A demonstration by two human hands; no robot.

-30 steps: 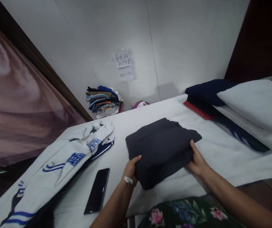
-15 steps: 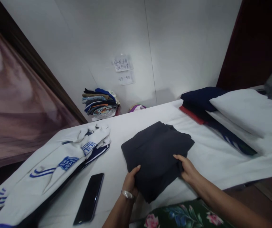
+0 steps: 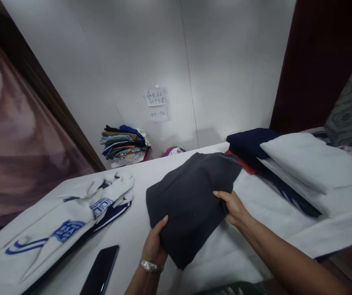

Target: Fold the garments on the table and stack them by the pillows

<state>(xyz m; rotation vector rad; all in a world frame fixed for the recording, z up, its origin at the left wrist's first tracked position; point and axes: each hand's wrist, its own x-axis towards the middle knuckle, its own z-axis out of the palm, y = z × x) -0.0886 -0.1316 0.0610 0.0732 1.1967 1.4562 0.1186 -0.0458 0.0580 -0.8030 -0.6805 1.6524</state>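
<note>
A dark grey folded garment (image 3: 191, 200) is held up in front of me, tilted over the white-covered table. My left hand (image 3: 156, 241) grips its near left edge, thumb on top and the other fingers hidden beneath. On the right edge my right hand (image 3: 229, 205) pinches the cloth the same way, its fingers mostly underneath. The garment's far part reaches close to a red and navy folded pile. What kind of garment it is, I cannot tell.
A white garment with blue lettering (image 3: 71, 229) and a black phone (image 3: 100, 270) lie at left. Folded navy clothes (image 3: 252, 139) and a white folded piece (image 3: 305, 159) are at right. Beyond the table's far edge stands a clothes stack (image 3: 125, 143); paper notes (image 3: 157, 98) hang on the wall.
Both hands have lifted the dark grey garment off the table and moved it away from me, towards the right-hand pile. The camera view has shifted too.
</note>
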